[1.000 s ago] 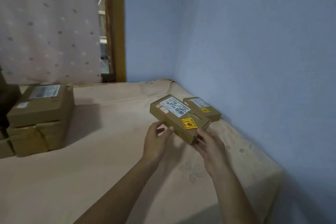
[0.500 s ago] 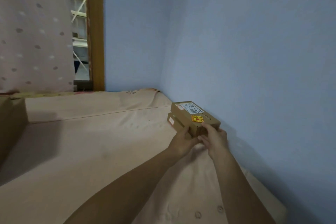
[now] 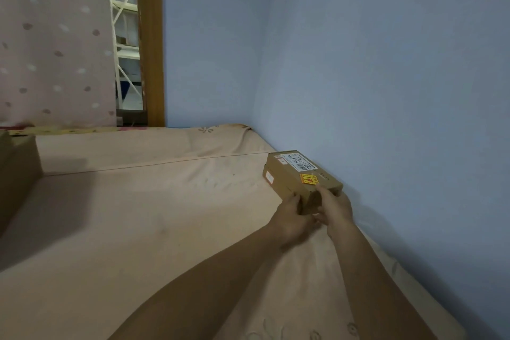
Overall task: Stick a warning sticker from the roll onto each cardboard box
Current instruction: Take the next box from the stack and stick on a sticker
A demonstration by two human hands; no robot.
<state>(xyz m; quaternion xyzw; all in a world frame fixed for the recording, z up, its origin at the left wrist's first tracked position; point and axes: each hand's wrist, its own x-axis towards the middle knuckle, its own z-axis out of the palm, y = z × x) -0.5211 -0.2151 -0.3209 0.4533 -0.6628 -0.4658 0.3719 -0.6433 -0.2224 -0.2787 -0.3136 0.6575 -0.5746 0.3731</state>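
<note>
Your left hand (image 3: 289, 218) and right hand (image 3: 335, 205) both grip the near end of the top box (image 3: 289, 170), with the fingers curled round it. Your right thumb lies on top, just beside the yellow sticker (image 3: 309, 179). This box lies on a second box (image 3: 273, 180) on the bed (image 3: 138, 229), just beside the blue wall (image 3: 386, 91).

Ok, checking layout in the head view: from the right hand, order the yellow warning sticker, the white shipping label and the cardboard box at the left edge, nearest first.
1. Yellow warning sticker, on the top box by the right hand.
2. White shipping label, farther back on it.
3. Cardboard box at the left edge, across the bed.
</note>
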